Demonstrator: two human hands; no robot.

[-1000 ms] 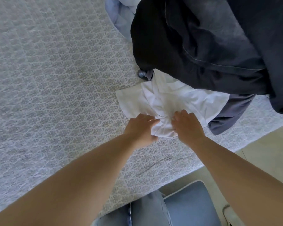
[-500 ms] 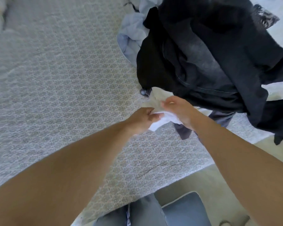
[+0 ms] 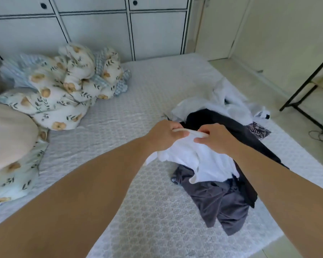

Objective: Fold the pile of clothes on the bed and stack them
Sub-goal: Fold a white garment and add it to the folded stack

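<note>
Bedding, a floral duvet, is bunched at the far left of the bed, leaving open patterned mattress toward the middle. Left hand and right hand both pinch the white garment's top hem, lifted above the dark clothes pile near the bed's right edge.

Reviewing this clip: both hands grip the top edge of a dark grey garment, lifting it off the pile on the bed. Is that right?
Not quite. In the head view the left hand and right hand grip the top edge of a white garment, not a dark grey one. The dark grey garment lies beneath it in the pile on the bed.
</note>
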